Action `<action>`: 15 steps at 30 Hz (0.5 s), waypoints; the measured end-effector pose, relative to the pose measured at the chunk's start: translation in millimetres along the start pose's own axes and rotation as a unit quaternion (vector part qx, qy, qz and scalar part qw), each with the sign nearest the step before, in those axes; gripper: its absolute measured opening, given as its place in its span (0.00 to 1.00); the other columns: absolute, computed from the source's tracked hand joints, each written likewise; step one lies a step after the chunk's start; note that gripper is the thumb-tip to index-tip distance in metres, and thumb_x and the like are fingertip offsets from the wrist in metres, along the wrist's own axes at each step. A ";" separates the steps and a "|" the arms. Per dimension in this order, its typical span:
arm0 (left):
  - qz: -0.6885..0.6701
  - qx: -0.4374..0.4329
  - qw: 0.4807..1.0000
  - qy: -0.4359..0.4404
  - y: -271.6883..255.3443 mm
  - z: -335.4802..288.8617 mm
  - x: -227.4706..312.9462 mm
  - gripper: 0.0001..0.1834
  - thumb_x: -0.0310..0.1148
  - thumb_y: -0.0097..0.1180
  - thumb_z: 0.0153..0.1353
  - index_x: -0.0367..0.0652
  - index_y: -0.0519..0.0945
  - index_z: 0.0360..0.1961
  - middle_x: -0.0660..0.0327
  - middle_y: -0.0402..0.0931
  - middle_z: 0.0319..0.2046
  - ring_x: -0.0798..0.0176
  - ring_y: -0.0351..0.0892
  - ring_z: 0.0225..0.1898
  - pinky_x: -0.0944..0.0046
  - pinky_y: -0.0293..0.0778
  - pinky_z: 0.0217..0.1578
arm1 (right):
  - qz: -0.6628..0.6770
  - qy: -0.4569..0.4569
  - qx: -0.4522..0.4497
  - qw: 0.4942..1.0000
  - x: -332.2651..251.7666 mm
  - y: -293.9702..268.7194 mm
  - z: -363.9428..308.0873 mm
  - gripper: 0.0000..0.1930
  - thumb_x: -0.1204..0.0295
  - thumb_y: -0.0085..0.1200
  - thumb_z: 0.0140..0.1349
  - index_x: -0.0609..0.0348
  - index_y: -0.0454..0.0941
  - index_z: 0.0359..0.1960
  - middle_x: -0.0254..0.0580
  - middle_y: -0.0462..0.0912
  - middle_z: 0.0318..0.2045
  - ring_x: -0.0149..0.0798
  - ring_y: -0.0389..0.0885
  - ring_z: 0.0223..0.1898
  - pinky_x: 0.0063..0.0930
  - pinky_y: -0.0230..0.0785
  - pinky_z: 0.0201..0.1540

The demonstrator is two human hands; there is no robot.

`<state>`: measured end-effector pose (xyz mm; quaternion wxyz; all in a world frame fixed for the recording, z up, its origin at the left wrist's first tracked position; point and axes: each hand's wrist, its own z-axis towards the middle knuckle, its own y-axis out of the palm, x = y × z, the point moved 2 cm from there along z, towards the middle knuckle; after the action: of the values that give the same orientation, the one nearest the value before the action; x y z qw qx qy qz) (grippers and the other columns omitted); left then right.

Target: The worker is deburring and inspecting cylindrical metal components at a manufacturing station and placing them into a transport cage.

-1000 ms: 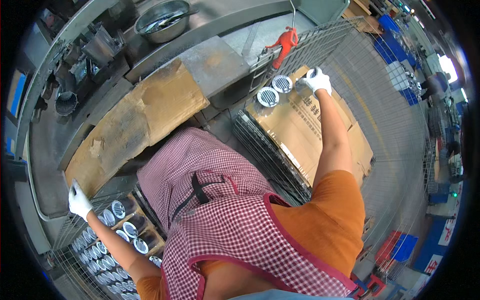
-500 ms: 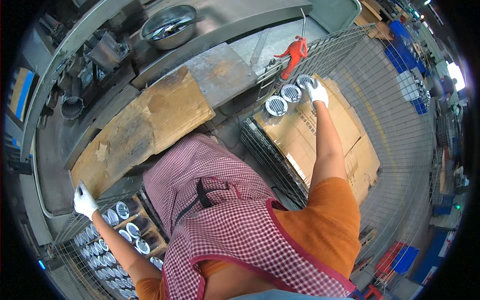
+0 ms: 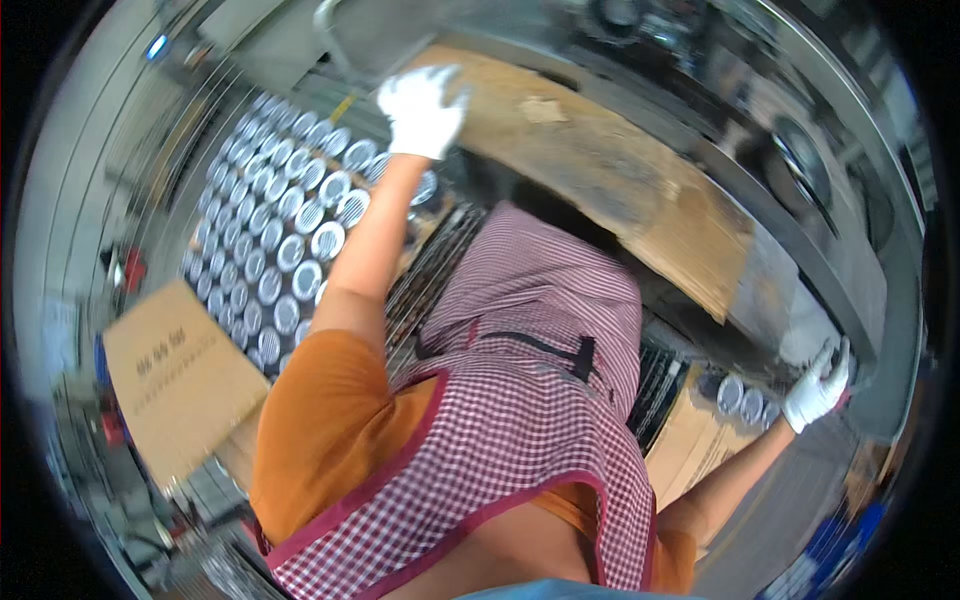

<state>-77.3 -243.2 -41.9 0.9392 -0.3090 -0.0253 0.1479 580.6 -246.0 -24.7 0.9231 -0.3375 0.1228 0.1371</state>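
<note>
My left hand (image 3: pixel 422 110), in a white glove, is raised with its fingers spread and nothing in it. It is by the left end of the cardboard-covered bench (image 3: pixel 590 150), beside many round silver pieces with slotted faces (image 3: pixel 290 205) standing in rows. At the right, my right hand (image 3: pixel 816 390), also gloved, has its fingers apart near the bench's end. A bit of something red shows behind it. Close by, a few round silver pieces (image 3: pixel 752 403) stand on a cardboard sheet (image 3: pixel 690 430).
A flat brown cardboard sheet (image 3: pixel 180 375) lies over part of the rows at left. Wire cage sides (image 3: pixel 140 170) surround that load. A metal machine frame (image 3: pixel 860 330) rises behind the bench, and blue bins (image 3: pixel 835 545) stand at lower right.
My view has swung left, bringing the rows into full sight. My right hand has come away from the few round pieces; my left hand has left the cardboard's corner and opened.
</note>
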 end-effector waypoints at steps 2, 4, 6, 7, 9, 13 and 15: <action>-0.126 0.010 0.991 -0.029 -2.8 -20.6 1.8 0.13 0.42 0.58 0.52 0.53 0.83 0.38 0.59 0.81 0.37 0.52 0.78 0.40 0.51 0.69 0.42 | -0.067 -0.064 -0.062 0.994 21.7 27.4 16.4 0.20 0.60 0.50 0.67 0.62 0.76 0.52 0.45 0.82 0.45 0.36 0.81 0.38 0.29 0.72 0.40; -0.179 -0.066 0.980 -0.060 -12.1 -46.6 6.0 0.10 0.42 0.56 0.54 0.51 0.83 0.33 0.56 0.81 0.31 0.50 0.79 0.35 0.52 0.71 0.36 | -0.106 0.219 -0.189 0.951 59.7 54.0 15.6 0.26 0.50 0.45 0.66 0.60 0.78 0.51 0.43 0.84 0.39 0.37 0.81 0.34 0.31 0.70 0.38; -0.179 -0.166 0.967 -0.076 -1.3 -87.9 -3.8 0.11 0.43 0.54 0.56 0.51 0.83 0.32 0.57 0.81 0.31 0.50 0.79 0.35 0.51 0.71 0.36 | -0.035 0.219 -0.151 0.963 30.7 52.7 18.2 0.27 0.47 0.45 0.65 0.56 0.79 0.51 0.41 0.85 0.38 0.36 0.81 0.31 0.31 0.69 0.37; -0.148 -0.223 0.958 -0.104 10.8 -109.6 -14.3 0.13 0.45 0.54 0.56 0.51 0.83 0.34 0.57 0.80 0.33 0.50 0.79 0.37 0.51 0.71 0.38 | -0.044 0.227 -0.146 0.962 23.0 50.7 17.2 0.27 0.46 0.44 0.65 0.55 0.79 0.51 0.40 0.85 0.39 0.35 0.81 0.32 0.30 0.69 0.37; -0.093 -0.331 0.915 -0.213 29.2 -145.7 -37.1 0.20 0.51 0.55 0.54 0.51 0.81 0.41 0.54 0.79 0.41 0.50 0.77 0.45 0.50 0.70 0.46 | -0.052 0.232 -0.140 0.961 18.4 51.1 17.4 0.27 0.46 0.44 0.65 0.54 0.79 0.51 0.40 0.85 0.39 0.35 0.81 0.32 0.29 0.69 0.37; 0.032 -0.439 0.854 -0.279 33.6 -149.1 -64.2 0.40 0.61 0.59 0.45 0.52 0.71 0.58 0.50 0.72 0.52 0.47 0.73 0.53 0.47 0.66 0.53 | -0.059 0.245 -0.138 0.958 13.1 48.8 15.4 0.30 0.44 0.42 0.64 0.54 0.78 0.53 0.39 0.83 0.45 0.35 0.81 0.39 0.27 0.68 0.42; 0.045 -0.508 0.806 -0.302 41.2 -146.0 -68.7 0.46 0.62 0.62 0.41 0.52 0.67 0.61 0.50 0.71 0.54 0.48 0.73 0.54 0.47 0.65 0.54 | -0.058 0.254 -0.156 0.953 10.6 47.8 15.1 0.31 0.42 0.42 0.64 0.56 0.77 0.54 0.39 0.82 0.50 0.36 0.81 0.44 0.24 0.68 0.46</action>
<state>-133.4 -315.4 -181.1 0.5856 -0.6824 -0.3650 0.2413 576.4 -199.1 -45.1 0.8037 -0.5077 0.3102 0.0103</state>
